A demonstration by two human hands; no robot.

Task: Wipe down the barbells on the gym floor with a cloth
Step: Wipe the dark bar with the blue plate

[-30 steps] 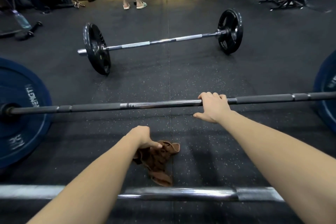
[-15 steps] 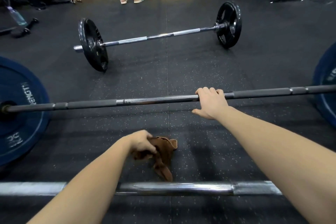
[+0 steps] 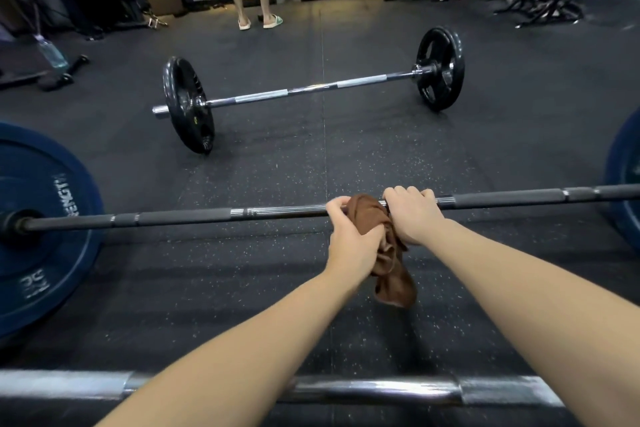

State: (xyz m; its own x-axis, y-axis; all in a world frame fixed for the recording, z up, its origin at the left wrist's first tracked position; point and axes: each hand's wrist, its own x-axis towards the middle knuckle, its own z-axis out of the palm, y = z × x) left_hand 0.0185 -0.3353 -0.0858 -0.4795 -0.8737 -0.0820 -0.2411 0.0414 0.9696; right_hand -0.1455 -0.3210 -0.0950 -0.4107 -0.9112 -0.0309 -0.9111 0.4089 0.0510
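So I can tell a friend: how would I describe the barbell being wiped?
On the black gym floor, it is the middle barbell of three, where the left hand holds a brown cloth beside the right hand. Only it carries large blue plates.

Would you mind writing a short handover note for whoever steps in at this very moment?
Left hand: grips the brown cloth against the middle barbell, near its centre.
Right hand: grips that bar just right of the cloth.
Done: the cloth is on the bar; which stretches are already wiped cannot be told.
To do: wipe along this bar, then the far barbell and the near bar.
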